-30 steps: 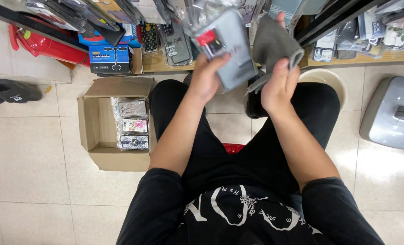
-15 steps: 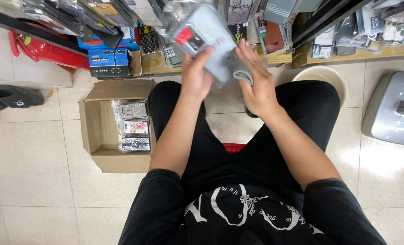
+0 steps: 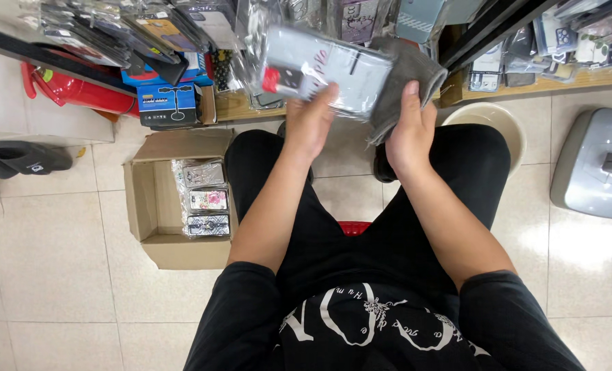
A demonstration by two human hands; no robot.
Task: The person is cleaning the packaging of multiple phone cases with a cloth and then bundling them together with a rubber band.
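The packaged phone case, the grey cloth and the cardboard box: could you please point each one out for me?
packaged phone case (image 3: 333,69), head view, middle of its clear wrapper.
grey cloth (image 3: 405,75), head view, upper fold above the right hand.
cardboard box (image 3: 141,199), head view, its left inner wall.

Pale blue-grey packaged phone case (image 3: 326,69), red tag, in left hand (image 3: 311,124); grey cloth (image 3: 403,79) above right hand (image 3: 409,134).

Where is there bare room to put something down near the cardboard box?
Inside the cardboard box, the left half is bare beside the packets. Bare floor tiles lie left of it, up to the black shoes. The shelf above is crowded.
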